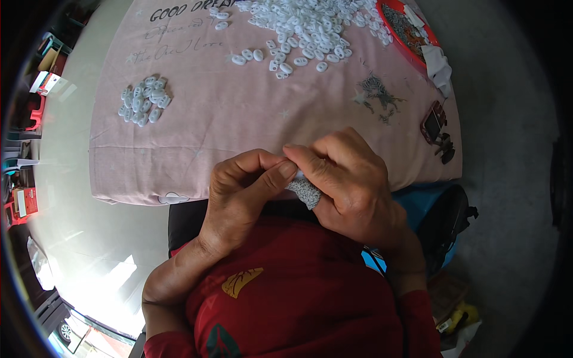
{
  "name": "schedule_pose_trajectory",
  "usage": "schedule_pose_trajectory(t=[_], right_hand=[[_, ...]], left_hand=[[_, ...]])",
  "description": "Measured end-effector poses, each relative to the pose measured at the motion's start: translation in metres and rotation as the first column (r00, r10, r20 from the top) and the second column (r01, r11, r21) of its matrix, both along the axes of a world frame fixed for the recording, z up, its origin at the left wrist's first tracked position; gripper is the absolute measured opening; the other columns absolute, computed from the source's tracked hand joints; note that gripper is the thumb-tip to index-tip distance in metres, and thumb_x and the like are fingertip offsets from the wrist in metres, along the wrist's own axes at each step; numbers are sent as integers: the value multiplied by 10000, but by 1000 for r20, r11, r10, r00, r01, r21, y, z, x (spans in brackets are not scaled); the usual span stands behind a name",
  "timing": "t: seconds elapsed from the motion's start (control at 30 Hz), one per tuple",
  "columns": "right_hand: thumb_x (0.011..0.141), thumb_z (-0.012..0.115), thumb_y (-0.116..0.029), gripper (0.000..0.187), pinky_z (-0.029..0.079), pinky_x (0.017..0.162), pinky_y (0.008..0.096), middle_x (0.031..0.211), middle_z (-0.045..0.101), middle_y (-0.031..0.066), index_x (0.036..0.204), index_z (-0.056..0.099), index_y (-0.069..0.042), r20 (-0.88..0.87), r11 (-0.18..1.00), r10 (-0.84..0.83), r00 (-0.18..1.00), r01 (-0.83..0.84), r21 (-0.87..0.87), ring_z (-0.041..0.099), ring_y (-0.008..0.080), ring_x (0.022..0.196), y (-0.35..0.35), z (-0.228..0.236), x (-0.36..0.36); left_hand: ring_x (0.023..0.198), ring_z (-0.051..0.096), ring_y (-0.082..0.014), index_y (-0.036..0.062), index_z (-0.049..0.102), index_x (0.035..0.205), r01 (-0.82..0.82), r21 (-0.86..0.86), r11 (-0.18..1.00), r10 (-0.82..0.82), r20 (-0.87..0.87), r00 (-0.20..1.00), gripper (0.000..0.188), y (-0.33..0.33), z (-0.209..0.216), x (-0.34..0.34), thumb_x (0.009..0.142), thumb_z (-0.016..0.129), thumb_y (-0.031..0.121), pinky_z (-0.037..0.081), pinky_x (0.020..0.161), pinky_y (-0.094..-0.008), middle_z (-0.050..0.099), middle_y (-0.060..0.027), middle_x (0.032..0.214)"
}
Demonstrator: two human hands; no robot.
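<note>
My left hand [242,194] and my right hand [349,182] meet just in front of the pink cloth's near edge, fingertips pressed together around a small white piece [298,173] that is mostly hidden. A grey speckled cover [305,192] sits on one finger of my right hand. A small heap of white oval plastic pieces [143,99] lies on the pink cloth [227,113] at the left. A much larger spread of the same white pieces [304,30] lies at the far middle.
A red tray [407,30] with dark small parts and a white rag [439,67] sit at the cloth's far right. A small dark red tool [436,125] lies near the right edge. A blue and black bag [439,218] is at my right. Boxes line the left.
</note>
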State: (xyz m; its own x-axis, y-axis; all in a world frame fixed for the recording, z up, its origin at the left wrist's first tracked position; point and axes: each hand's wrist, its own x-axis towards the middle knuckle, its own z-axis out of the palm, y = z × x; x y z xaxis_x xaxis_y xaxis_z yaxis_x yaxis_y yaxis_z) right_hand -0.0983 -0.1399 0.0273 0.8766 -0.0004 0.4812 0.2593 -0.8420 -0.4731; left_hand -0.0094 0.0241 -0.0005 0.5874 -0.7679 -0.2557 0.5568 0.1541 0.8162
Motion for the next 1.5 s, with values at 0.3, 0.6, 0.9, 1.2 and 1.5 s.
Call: schedule_pose_trajectory(t=[0.3, 0.6, 0.9, 1.2, 1.5], right_hand=[[565, 630, 184, 581, 468, 574, 330, 810, 580, 85, 1121, 683, 21, 8, 998, 47, 999, -47, 44, 549, 229, 717, 2, -2, 2], [578, 657, 161, 545, 461, 570, 328, 792, 577, 77, 1107, 687, 30, 54, 992, 94, 994, -98, 81, 534, 215, 686, 3, -5, 4], [632, 718, 76, 495, 474, 556, 359, 780, 583, 79, 1117, 648, 6, -70, 1000, 28, 997, -27, 9, 584, 240, 697, -2, 8, 6], [683, 746, -39, 237, 445, 496, 379, 704, 527, 55, 836, 564, -55, -177, 973, -14, 984, -27, -228, 568, 240, 670, -2, 11, 10], [669, 717, -19, 239, 463, 492, 372, 689, 511, 55, 786, 515, -69, -265, 950, 26, 964, -106, -292, 555, 229, 657, -5, 15, 14]], left_hand=[[793, 580, -22, 14, 705, 973, 1, 40, 999, 1, -44, 999, 79, 2, 2, -1, 945, 655, 68, 476, 728, -188, 675, 24, 853], [782, 569, -25, 6, 685, 951, 9, 27, 1000, -10, 53, 999, 79, 5, 3, -1, 957, 641, 72, 471, 709, -188, 664, 9, 841], [754, 567, -26, 6, 674, 946, -36, 91, 995, 30, 63, 998, 102, 6, 1, -1, 964, 643, 101, 476, 697, -187, 662, 10, 825], [769, 596, -36, -4, 672, 947, -46, 87, 995, 31, 167, 985, 93, 4, 0, -1, 963, 639, 81, 517, 701, -202, 678, -13, 855], [763, 606, -41, -3, 678, 950, -78, 89, 993, 69, 103, 992, 78, -1, -2, -2, 951, 652, 71, 528, 695, -210, 683, -16, 846]])
